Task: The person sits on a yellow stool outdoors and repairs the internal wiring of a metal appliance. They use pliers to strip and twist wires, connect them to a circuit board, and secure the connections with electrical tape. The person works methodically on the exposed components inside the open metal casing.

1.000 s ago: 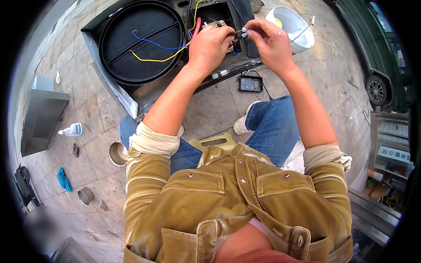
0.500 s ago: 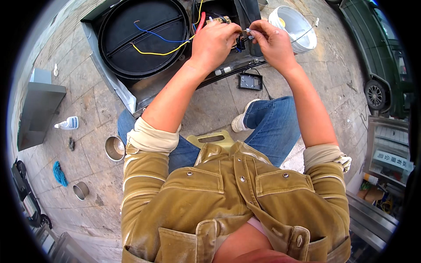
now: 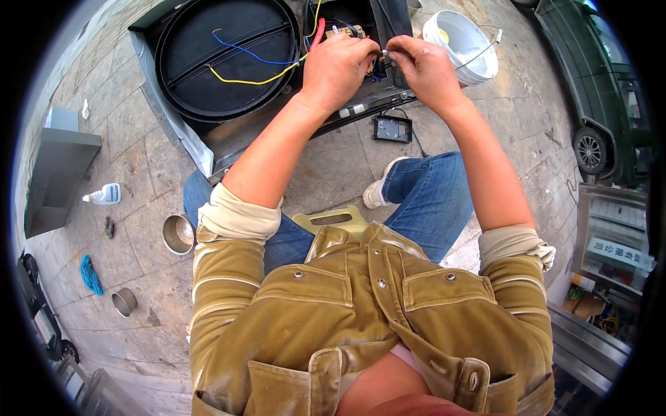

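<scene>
My left hand pinches a thin wire over the right compartment of an open black appliance housing. My right hand has thumb and forefinger closed on a small whitish wire connector, which meets the left fingertips. My fingers largely hide the wire end. Left of my hands, a blue wire and a yellow wire lie loose over a round black pan. A thick red wire rises beside a tan component behind my left hand.
A white bucket stands right of the housing, a grey cable crossing it. A small black tray with small pieces lies in front. Metal bowls, a spray bottle and a blue cloth are on the paving at left.
My right hand has moved slightly left, bringing the connector up to my left fingertips. The gap between my two hands has narrowed.
</scene>
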The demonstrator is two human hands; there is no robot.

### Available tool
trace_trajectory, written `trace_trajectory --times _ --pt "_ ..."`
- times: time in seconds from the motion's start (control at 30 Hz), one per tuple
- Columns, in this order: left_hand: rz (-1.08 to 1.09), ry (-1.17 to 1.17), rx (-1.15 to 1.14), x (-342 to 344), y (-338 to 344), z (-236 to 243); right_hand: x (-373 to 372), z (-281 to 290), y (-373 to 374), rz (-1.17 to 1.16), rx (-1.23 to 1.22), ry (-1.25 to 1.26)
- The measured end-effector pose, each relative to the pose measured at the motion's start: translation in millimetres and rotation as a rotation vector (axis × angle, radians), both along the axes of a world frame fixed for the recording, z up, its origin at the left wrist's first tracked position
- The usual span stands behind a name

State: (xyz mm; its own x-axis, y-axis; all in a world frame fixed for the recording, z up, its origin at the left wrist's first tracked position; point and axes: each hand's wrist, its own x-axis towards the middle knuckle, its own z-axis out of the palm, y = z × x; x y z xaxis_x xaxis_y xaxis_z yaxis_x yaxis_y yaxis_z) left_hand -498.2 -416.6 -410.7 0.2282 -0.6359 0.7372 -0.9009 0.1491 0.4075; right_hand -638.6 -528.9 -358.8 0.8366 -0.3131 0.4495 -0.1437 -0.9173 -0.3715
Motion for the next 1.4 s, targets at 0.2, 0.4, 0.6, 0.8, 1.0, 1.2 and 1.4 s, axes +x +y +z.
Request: trace_trajectory --times 0.2,0.4,0.6,0.8,1.0,1.2,1.4 --pt "0.015 0.070 0.027 -2.1 -0.1 1.1 -0.6 -1.2 2.9 -0.007 0.021 -0.044" --pt "-0.027 0.004 -0.057 -0.1 -2.3 -0.1 -2.5 -3.4 2.1 -0.025 0.081 -0.073" --pt "-0.026 0.037 -0.070 2.2 -4.4 -2.2 -11.2 19.5 19.0 -0.104 -0.023 -0.208" --pt "-0.002 0.115 0.114 5.9 -5.7 0.1 -19.2 22.1 80.5 0.288 -0.008 0.175" --pt "-0.107 0.211 0.483 20.3 0.0 37.1 -1.9 27.8 84.0 0.275 -0.222 0.328" --pt "-0.119 0.323 0.494 19.7 -9.7 51.4 8.6 -14.2 84.7 0.332 -0.409 0.498" --pt "-0.098 0.350 0.520 23.7 -5.8 52.4 -24.5 6.4 72.3 0.286 -0.382 0.185"
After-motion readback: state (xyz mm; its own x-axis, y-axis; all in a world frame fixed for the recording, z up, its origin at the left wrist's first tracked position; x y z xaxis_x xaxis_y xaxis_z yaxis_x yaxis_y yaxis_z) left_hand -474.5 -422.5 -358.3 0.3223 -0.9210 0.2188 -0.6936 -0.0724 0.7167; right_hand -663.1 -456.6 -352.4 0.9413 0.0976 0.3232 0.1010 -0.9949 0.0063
